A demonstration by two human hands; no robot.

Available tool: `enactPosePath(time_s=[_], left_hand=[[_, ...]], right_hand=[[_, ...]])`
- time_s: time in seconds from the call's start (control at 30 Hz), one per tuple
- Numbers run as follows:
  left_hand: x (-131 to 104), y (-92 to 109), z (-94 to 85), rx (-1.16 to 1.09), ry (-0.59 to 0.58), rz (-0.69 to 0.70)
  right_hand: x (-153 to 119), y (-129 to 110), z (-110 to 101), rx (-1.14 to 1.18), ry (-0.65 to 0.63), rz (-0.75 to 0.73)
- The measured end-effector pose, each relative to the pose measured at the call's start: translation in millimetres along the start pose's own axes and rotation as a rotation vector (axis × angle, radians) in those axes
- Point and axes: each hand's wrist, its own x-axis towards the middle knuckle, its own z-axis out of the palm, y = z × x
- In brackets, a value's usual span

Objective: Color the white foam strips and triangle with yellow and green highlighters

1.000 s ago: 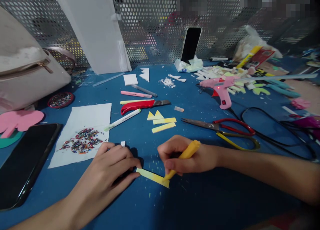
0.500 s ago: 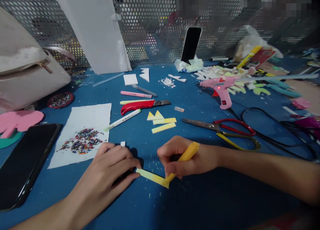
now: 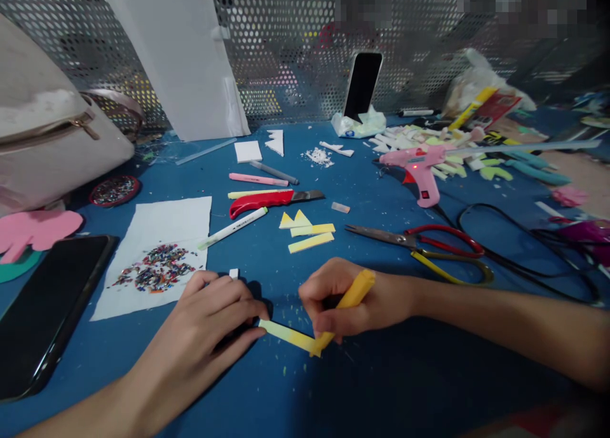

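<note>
A narrow strip (image 3: 288,335), pale yellow-green at one end and deeper yellow at the other, lies on the blue table. My left hand (image 3: 210,330) pinches its left end between thumb and finger. My right hand (image 3: 343,304) is closed round a yellow marker (image 3: 356,289), whose tip meets the strip's right end. Just beyond the hands are two similar yellow strips (image 3: 311,242) and some small yellow triangles (image 3: 295,219). A small white piece (image 3: 233,273) shows behind my left fingers.
Scissors (image 3: 410,239) lie to the right, below a pink glue gun (image 3: 419,164) with a lit red light. A red-handled knife (image 3: 267,202) and pens are in the middle. A black phone (image 3: 52,311) and paper (image 3: 166,222) with glittery bits are on the left.
The marker tip has shifted very slightly at the strip's right end. Both hands keep their hold, and the rest of the table looks the same.
</note>
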Motion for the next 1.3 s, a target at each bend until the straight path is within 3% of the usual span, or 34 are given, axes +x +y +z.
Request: enactPosePath(time_s=[0.33,0.47,0.57,0.7,0.83,1.2,1.3], left_hand=[[-1.5,-1.0,0.9,-0.014,-0.009,-0.013],[-1.0,-0.8,0.8,-0.022,-0.017,-0.007],[-0.5,-0.7,0.9,-0.018,-0.010,-0.007],[-0.3,-0.9,0.5,-0.017,-0.009,-0.011],[-0.8,-1.0,0.2,-0.021,-0.021,-0.010],[-0.8,-2.4,1.7,-0.022,0.001,0.001],[-1.0,-2.2,1.5,-0.015,-0.003,-0.002]], right_hand=[[0.5,-3.2,-0.9,0.035,0.061,-0.004],[0.4,-3.8,-0.4,0.081,0.015,0.027],[0.3,-3.7,0.0,0.040,0.073,0.016],[0.4,-3.4,0.1,0.069,0.029,0.024],[0.0,-3.0,0.4,0.067,0.100,0.009],[2.0,-2.9,1.7,0.124,0.081,0.024],[1.3,-1.5,1.6,0.102,0.137,0.001]])
